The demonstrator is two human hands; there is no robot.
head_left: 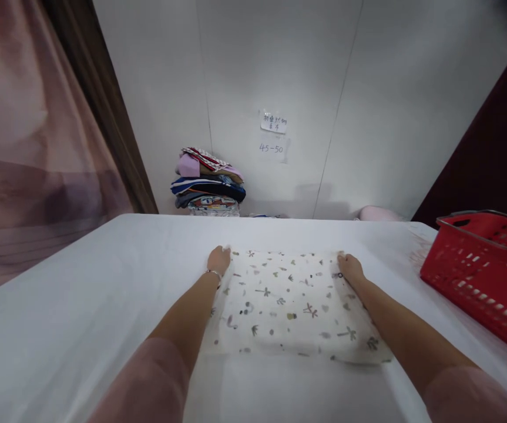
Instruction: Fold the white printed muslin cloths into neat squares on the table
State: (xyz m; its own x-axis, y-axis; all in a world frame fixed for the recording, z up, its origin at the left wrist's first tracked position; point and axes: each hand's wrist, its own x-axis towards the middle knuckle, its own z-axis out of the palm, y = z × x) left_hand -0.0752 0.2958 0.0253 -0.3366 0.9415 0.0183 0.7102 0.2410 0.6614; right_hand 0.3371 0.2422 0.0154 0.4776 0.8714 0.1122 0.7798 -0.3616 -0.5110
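A cream cloth [279, 305] printed with small palm trees, leaves and flamingos lies spread on the white table [116, 305] in front of me. My left hand [219, 259] is closed on its far left corner, with a bracelet round the wrist. At the far right corner, my right hand [350, 267] pinches the cloth's edge. The far edge stretches straight between both hands, and the near edge rests towards me. My forearms run along both sides of the cloth and partly cover its side edges.
A red perforated basket [477, 276] with a metal handle stands at the table's right side. Behind the far edge rises a stack of folded fabrics [209, 185] against the wall. Two paper notes [273, 135] are stuck there. A pink curtain [37, 147] hangs on the left.
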